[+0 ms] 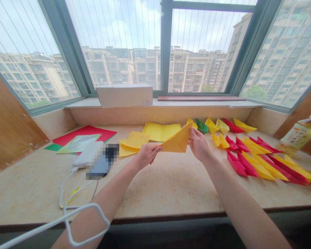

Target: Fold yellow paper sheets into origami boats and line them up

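A folded sheet of yellow-orange paper (176, 140) is held up above the counter between my two hands. My left hand (148, 154) pinches its lower left corner. At the upper right corner my right hand (197, 142) grips it between thumb and fingers. The paper slopes upward to the right and shows a crease. Behind it lies a creased yellow sheet (162, 131), flat on the counter. To the left of that, more orange-yellow paper (133, 142) rests, partly folded.
Several folded paper boats (248, 162) in red, yellow and green line the right side. Red paper (84, 135), a white power bank (87, 154), a phone (101, 166) and a white cable (86, 207) are on the left. A bottle (302, 133) stands far right; a white box (124, 95) sits on the sill.
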A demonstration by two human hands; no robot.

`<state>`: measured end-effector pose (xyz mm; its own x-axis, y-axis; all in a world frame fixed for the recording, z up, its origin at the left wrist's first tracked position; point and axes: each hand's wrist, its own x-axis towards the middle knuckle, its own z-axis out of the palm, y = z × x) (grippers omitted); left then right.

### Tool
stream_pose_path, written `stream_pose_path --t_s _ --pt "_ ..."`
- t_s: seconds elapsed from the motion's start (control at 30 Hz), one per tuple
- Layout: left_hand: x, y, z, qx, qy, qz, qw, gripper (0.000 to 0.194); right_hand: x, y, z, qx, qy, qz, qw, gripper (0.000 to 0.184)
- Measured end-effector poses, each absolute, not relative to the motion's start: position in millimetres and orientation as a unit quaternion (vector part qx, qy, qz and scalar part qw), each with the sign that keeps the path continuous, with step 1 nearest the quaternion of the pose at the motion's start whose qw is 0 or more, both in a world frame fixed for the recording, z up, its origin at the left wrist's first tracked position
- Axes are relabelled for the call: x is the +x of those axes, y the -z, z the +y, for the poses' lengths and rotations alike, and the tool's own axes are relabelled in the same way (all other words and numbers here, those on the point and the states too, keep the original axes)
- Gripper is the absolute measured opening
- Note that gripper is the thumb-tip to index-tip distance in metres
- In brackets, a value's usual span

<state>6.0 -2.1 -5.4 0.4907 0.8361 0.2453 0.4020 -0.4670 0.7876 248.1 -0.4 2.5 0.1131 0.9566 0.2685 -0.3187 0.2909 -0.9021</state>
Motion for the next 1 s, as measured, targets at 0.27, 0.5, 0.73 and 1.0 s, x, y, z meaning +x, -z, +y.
stream_pose_path --t_s 0.27,0.5,0.73,1.0 --pt "5 2 -1 0.836 -0.344 0.357 0.234 0.034 249 1 1 -0.314 -0.493 -0.495 0.643 0.038" --pt "5 9 3 0.834 -0.379 0.352 0.193 0.05 240 1 -6 -0.302 -0.488 -0.558 0.599 0.042" --pt "11 11 -2 0.799 -0.391 0.335 0.31 0.032 229 6 -10 -0.329 -0.405 -0.671 0.527 0.046" --pt "17 13 -10 0.761 -0.424 0.285 0.4 0.062 219 27 -6 -0.368 -0.238 -0.737 0.514 0.035"
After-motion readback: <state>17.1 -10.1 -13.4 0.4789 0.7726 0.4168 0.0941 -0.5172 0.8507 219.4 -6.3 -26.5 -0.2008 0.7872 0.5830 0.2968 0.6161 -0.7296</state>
